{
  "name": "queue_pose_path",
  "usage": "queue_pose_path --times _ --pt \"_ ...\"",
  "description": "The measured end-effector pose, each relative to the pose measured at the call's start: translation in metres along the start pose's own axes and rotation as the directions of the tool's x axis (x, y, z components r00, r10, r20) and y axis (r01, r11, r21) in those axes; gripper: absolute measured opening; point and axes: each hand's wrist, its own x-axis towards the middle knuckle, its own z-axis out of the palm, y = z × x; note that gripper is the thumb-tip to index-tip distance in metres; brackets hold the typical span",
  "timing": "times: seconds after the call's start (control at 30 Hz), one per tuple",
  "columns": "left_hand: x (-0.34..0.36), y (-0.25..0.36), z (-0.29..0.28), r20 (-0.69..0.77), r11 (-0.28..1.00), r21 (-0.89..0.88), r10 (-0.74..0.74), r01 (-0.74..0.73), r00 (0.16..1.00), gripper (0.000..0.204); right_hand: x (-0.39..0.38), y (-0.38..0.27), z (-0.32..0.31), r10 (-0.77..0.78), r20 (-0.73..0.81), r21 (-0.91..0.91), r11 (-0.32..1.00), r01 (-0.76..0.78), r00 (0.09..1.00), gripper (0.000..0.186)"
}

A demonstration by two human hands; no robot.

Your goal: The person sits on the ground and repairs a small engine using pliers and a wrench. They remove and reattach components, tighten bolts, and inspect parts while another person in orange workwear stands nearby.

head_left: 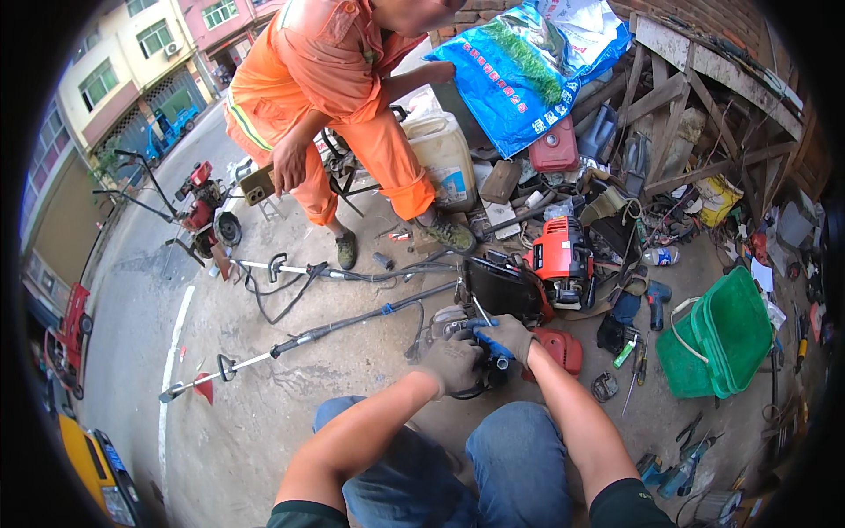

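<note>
Concrete ground: engine partly hidden beneath both gloved hands.

engine is resting before the knees | pole is stretching to its left | bucket is standing to the engine's right — drill is lying between them | bag is lying at the back — fuel can is sitting before it | jerrycan is standing between co-worker and fuel can

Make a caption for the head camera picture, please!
Left hand and right hand, both gloved, work on a small engine near a person in orange.
</note>
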Motion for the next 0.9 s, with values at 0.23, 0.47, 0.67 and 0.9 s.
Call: queue_pose_path --times 0.23,0.47,0.67,0.9 --pt "0.004 -0.002 0.0 -0.106 0.998 -0.052 0.036 -0.042 0.994 0.033 0.001 0.022 0.009 -0.06 -0.108 0.204 0.976 0.082 0.992 0.024" --pt "0.0 -0.004 -0.005 -0.006 0.999 -0.008 -0.038 0.038 0.999 0.036 -0.01 0.025 0.009 0.055 -0.227 0.369 0.929 0.033 0.972 0.024" --pt "0.004 0.004 0.007 0.009 0.997 0.011 -0.076 0.076 0.997 0.037 -0.015 0.053 0.0 0.088 -0.201 0.643 0.763 0.063 0.976 0.02" --pt "0.008 -0.002 0.02 0.004 0.998 -0.027 -0.053 0.054 0.999 0.036 -0.015 0.061 0.004 0.171 -0.189 0.614 0.789 -0.019 0.967 0.019"
